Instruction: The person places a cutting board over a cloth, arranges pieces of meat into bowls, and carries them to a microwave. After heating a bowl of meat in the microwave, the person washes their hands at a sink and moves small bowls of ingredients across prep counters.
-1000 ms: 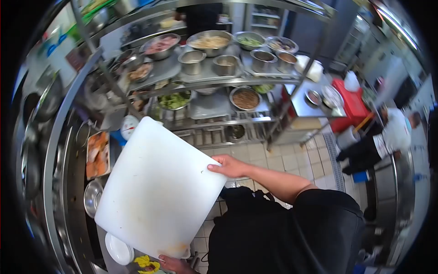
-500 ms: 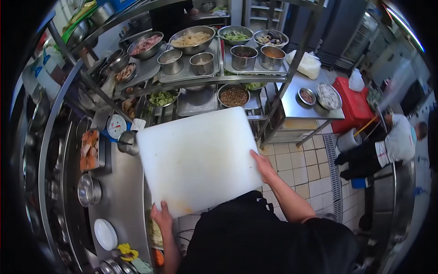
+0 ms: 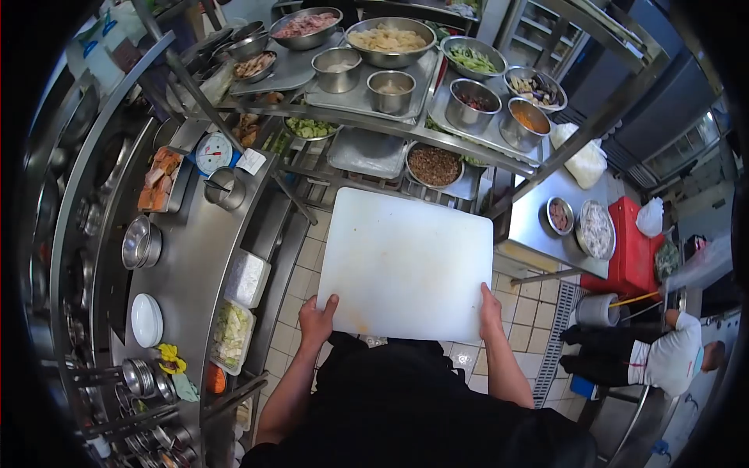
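Note:
A large white cutting board (image 3: 409,265) with faint yellowish stains is held out in front of my body, above the tiled floor. My left hand (image 3: 317,320) grips its lower left corner, thumb on top and the other fingers hidden beneath. On the opposite edge, near the lower right corner, my right hand (image 3: 490,312) clasps the board, its fingers mostly out of sight underneath. Beyond the board's far edge, a bowl of brown chopped food (image 3: 434,164) sits on the lower shelf.
To the left runs a steel counter (image 3: 187,265) with a kitchen scale (image 3: 215,152), a metal pot (image 3: 225,189) and white plates (image 3: 147,320). A rack ahead carries several food bowls (image 3: 392,40). At right, a person (image 3: 663,355) in a white top stands near a red cooler (image 3: 622,246).
The cutting board has moved right, away from the left counter, and turned nearly square to my body. Both hands still hold it. My view has shifted, showing more of the lower left shelf.

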Motion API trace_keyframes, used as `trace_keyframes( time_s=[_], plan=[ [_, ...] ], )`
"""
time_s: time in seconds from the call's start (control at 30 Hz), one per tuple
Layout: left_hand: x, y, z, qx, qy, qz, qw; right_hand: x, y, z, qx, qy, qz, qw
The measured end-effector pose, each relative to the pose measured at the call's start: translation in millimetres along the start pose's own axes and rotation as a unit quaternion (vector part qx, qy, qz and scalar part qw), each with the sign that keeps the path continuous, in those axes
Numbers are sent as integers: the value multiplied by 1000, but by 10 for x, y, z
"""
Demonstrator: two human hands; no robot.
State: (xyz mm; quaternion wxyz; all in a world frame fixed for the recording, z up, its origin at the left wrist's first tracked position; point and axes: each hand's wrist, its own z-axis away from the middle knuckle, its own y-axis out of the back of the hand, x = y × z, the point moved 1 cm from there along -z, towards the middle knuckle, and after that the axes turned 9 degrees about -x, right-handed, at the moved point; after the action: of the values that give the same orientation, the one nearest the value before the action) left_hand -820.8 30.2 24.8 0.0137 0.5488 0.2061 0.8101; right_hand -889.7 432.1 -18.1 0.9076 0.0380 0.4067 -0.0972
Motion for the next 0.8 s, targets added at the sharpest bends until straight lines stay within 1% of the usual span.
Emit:
trace_keyframes(
  time_s=[0.13,0.2,0.27,0.33,0.4,0.43,0.47,0.53,0.57,0.6,0.67,0.7,0.73,0.8],
  plan=[
    [105,187,65,29,-30,21,999,-144,-265,-10,-8,35,-10,999],
    [100,298,65,48,-43,44,997,-241,-425,-17,-28,79,-31,996],
    [38,456,15,64,-87,72,992,-429,-554,15,-46,110,-21,993],
    [246,616,40,61,-92,82,991,-667,-691,85,-56,137,-16,989],
    [371,765,16,56,-118,109,985,-944,-766,115,-49,188,39,980],
    [431,847,-33,40,-136,99,985,-1107,-810,156,-46,209,43,976],
    [571,918,-84,34,-143,98,984,-1324,-876,202,-44,233,47,970],
    [944,1025,-134,-22,-214,90,972,-1822,-1034,458,-15,230,57,971],
    [1091,1061,-218,-43,-239,84,966,-2004,-1047,386,-11,249,66,966],
    [1230,1089,-322,-47,-242,88,965,-2182,-989,302,-7,266,78,961],
    [1556,1099,-577,-87,-234,63,966,-2564,-866,45,-49,294,95,950],
    [1759,1071,-720,-87,-254,70,961,-2805,-939,61,-55,310,55,948],
    [1954,1045,-885,-86,-273,76,955,-3025,-933,-12,-53,320,77,943],
    [2152,942,-1405,-88,-255,93,958,-3448,-1030,-87,-60,328,77,940]
  ],
)
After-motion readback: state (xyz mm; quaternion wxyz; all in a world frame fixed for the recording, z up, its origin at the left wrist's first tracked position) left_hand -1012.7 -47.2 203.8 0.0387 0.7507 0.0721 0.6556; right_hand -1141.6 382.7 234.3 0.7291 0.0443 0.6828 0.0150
